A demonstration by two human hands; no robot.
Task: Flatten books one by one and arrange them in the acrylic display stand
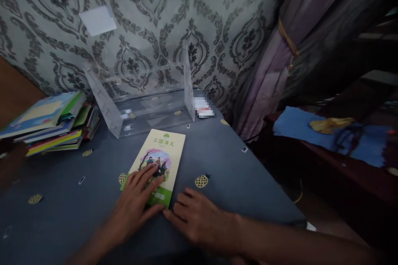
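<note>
The left hand [137, 198] is lying flat and open on the book [157, 161]'s lower cover. The right hand [199, 217] is resting open just beside the book's bottom corner, gripping nothing.

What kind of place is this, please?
Probably a room in a home: patterned wallpaper, a tied curtain, and a cloth-covered table holding a stack of books.
</note>
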